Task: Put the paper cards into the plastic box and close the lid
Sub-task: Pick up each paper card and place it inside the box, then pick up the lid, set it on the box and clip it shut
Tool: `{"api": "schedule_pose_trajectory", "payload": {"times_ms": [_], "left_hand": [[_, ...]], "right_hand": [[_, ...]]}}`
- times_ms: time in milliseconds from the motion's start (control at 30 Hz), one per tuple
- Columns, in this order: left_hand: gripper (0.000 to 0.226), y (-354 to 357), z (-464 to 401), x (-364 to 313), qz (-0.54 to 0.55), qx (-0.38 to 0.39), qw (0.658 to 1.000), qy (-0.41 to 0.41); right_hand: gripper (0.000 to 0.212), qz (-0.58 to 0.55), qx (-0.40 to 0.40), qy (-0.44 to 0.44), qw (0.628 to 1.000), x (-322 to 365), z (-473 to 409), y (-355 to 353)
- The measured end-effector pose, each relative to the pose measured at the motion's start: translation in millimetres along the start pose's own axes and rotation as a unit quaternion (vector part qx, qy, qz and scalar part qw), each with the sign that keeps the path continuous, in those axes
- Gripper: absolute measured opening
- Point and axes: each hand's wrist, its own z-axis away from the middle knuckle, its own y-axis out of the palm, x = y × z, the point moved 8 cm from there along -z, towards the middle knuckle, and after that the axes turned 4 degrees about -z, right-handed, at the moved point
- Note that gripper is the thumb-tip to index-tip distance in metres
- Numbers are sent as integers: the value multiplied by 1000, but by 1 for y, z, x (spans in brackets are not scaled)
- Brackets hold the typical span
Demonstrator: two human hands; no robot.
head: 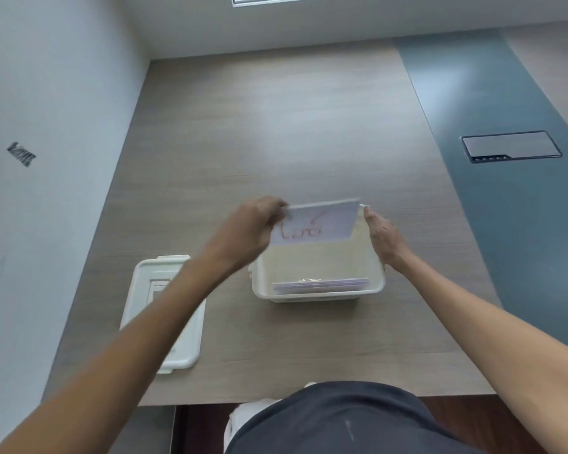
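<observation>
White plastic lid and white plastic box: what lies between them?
In the head view, the left forearm crosses above bare wooden table between lid and box.

Soft even daylight, pale glare on the table [276, 132], slight motion blur, wide-angle edge distortion

The bench [276, 132] is wood-grain laminate with a soft sheen. The box [322, 294] and its lid [135, 290] are smooth, milky white plastic. The card [318, 224] is matt white paper with red marks.
</observation>
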Motion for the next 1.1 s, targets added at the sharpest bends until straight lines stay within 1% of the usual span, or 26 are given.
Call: {"api": "schedule_pose_trajectory", "payload": {"times_ms": [100,333,433,567,600,633,667,733,767,833,867,933,1000,1100], "left_hand": [[26,44,14,3,-12,47,999,13],[32,103,37,5,-56,103,992,44],[33,123,43,9,-35,146,988,30],[31,142,53,17,14,231,973,-19],[31,142,53,18,24,235,972,-23],[31,138,51,18,34,222,974,-19],[32,130,47,18,42,188,981,-8],[35,111,38,22,22,86,996,11],[36,101,34,28,-9,35,999,1],[38,83,28,46,-70,-44,995,-60],[39,79,26,56,-85,-58,990,-99],[45,80,25,78,-91,-45,981,-166],[51,89,27,90,-65,-20,981,-183],[56,100,31,93,20,-9,984,-178]], "right_hand": [[55,-5,16,2,1000,-2,-1,2],[55,-9,30,11,999,-5,-6,4],[55,-19,27,7,999,-7,-7,4],[55,-26,28,3,999,-8,-8,5],[55,-25,26,3,999,-9,-9,5],[56,-25,22,5,999,-10,-9,5],[56,-23,17,6,1000,-10,-10,5],[56,-17,13,9,1000,-11,-10,5],[56,-15,12,10,1000,-12,-10,4],[56,-14,9,9,1000,-12,-11,4],[56,-13,7,8,1000,-11,-11,4],[56,-7,4,5,1000,-11,-11,5],[57,-6,-1,5,1000,-11,-11,4],[58,1,3,4,1000,-12,-12,4]]}}
